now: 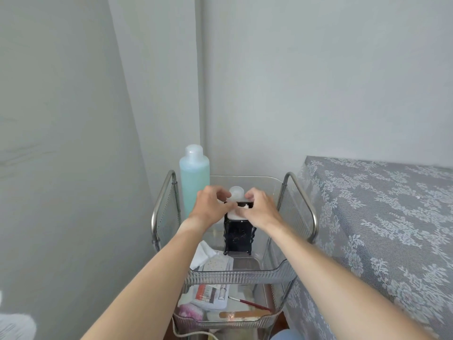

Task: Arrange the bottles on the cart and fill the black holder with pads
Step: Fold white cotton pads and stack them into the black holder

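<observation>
Lower tray (pixel 228 317) holding clutter (brush, packets). Black holder (pixel 239 238) standing upright in top tray (pixel 235 274) of cart (pixel 300 192). Your left hand (pixel 212 207) and right hand (pixel 261 208) both pinching white pads (pixel 236 215) at holder's top. Behind, tall blue bottle (pixel 195 180) standing at back-left; second bottle's cap (pixel 237 193) showing between hands.

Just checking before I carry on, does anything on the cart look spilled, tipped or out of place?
Nothing spilled or tipped. The blue bottle stands upright in the top tray, and the black holder is upright with both hands, left hand and right hand, pressing white pads into its top.
</observation>
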`<state>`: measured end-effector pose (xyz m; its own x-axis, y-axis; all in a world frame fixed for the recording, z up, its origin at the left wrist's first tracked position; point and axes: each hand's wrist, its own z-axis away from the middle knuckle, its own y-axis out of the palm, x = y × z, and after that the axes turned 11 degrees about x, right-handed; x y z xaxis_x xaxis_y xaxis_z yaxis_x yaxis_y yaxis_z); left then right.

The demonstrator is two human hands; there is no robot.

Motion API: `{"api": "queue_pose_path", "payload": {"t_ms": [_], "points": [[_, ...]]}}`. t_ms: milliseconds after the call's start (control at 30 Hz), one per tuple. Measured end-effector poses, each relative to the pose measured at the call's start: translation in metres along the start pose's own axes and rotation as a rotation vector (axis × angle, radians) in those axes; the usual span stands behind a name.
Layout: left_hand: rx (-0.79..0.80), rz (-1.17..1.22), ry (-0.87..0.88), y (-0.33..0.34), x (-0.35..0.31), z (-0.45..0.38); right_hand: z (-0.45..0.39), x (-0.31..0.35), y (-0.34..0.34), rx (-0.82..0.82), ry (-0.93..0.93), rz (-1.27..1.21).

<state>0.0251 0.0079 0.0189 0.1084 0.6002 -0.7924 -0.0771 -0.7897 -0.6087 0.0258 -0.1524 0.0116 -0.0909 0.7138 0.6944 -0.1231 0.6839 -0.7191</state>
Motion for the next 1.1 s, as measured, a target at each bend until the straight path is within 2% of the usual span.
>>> {"api": "queue_pose_path", "payload": {"t_ms": [100, 233, 300, 433, 533, 667, 767, 967, 1100], "points": [[-0.070, 0.065, -0.040, -0.004, 0.003, 0.007, -0.002, -0.001, 0.003, -0.014, 0.011, -0.020], [-0.072, -0.025, -0.268, -0.002, 0.021, 0.018, 0.000, -0.007, 0.004, -0.015, 0.025, -0.078], [0.032, -0.171, -0.374, 0.003, 0.034, 0.026, 0.002, -0.011, 0.007, 0.000, 0.029, -0.062], [0.360, -0.585, -0.526, 0.010, 0.048, 0.043, 0.003, -0.012, 0.008, 0.004, -0.008, -0.027], [0.439, -0.666, -0.531, 0.013, 0.052, 0.041, 0.003, -0.009, 0.007, 0.025, -0.041, 0.042], [0.353, -0.677, -0.472, 0.012, 0.048, 0.039, 0.007, -0.005, 0.008, 0.060, -0.056, 0.159], [0.287, -0.601, -0.424, 0.005, 0.045, 0.038, 0.010, -0.002, 0.006, 0.109, -0.036, 0.195], [0.068, -0.225, -0.293, -0.018, 0.026, 0.028, 0.011, 0.001, 0.001, 0.145, 0.032, 0.268], [-0.110, 0.025, -0.140, -0.029, 0.006, 0.019, 0.009, 0.004, -0.004, 0.153, 0.065, 0.234]]}}
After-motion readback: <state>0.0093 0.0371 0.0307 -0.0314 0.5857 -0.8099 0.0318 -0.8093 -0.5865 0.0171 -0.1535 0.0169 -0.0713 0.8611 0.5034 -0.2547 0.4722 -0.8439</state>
